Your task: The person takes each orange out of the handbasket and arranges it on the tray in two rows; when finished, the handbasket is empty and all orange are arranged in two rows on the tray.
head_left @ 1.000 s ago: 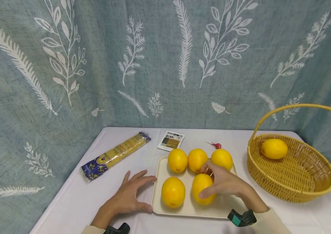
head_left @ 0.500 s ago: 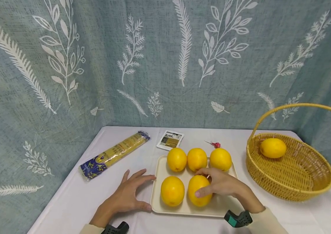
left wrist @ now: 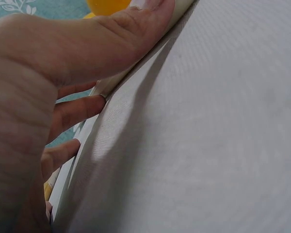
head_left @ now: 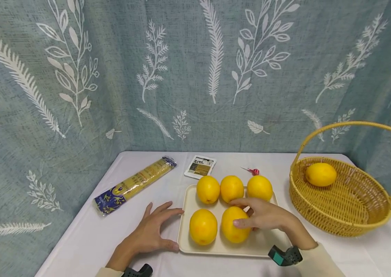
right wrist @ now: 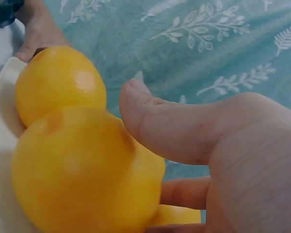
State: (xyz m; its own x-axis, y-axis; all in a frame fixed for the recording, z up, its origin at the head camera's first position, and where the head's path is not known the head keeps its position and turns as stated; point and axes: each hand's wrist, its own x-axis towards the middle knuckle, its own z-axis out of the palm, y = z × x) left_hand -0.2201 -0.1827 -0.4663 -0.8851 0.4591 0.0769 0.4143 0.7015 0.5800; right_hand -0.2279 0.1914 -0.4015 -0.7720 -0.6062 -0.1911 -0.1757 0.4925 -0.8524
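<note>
My right hand (head_left: 262, 217) is around a yellow orange (head_left: 234, 231) at the front middle of a cream tray (head_left: 268, 246). Its thumb lies along the near side and its fingers go round the back; the right wrist view shows the thumb against the peel of this orange (right wrist: 72, 179). Another orange (head_left: 203, 227) sits just left of it, and three more, including the back left orange (head_left: 208, 189), line the tray's far side. At the tray's left edge my left hand (head_left: 150, 232) rests with fingers spread, index fingertip and thumb at the rim.
A yellow wicker basket (head_left: 340, 229) with a tall handle stands on the right, one orange (head_left: 321, 174) inside. Behind the tray lie a flat white packet (head_left: 200, 166) and a small red-handled item (head_left: 255, 171). A spaghetti bag (head_left: 136, 184) lies at left.
My right hand and its orange have shifted slightly left, closer to the front left orange. Then the thumb has slid a little right across the peel. The left hand stays put.
</note>
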